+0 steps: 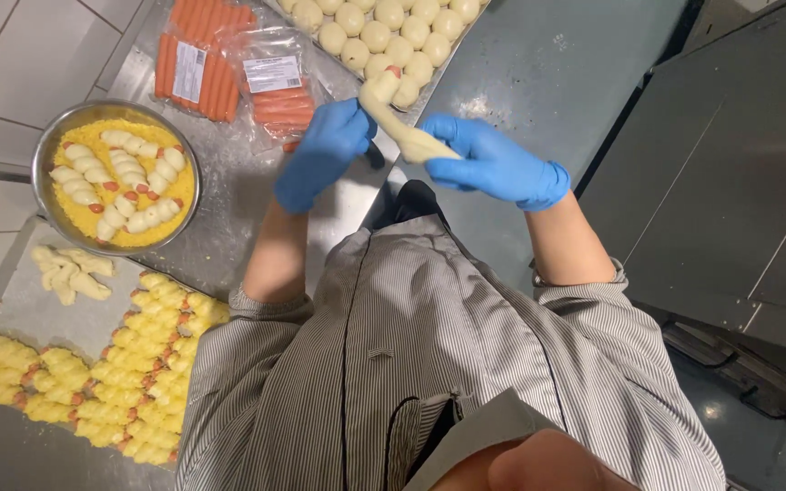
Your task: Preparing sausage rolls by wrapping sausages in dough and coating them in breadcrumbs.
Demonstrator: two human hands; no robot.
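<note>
Both my hands wear blue gloves and are raised over a steel counter. My left hand holds the upper end of a sausage wrapped in pale dough, its red tip showing at the top. My right hand grips the lower end of the dough strip. A tray of round dough balls lies just beyond my hands.
A metal bowl of yellow crumbs holds several dough-wrapped sausages at the left. Below it a tray carries rows of crumb-coated pieces and a few plain ones. Two packs of sausages lie at the top. A dark cabinet stands at the right.
</note>
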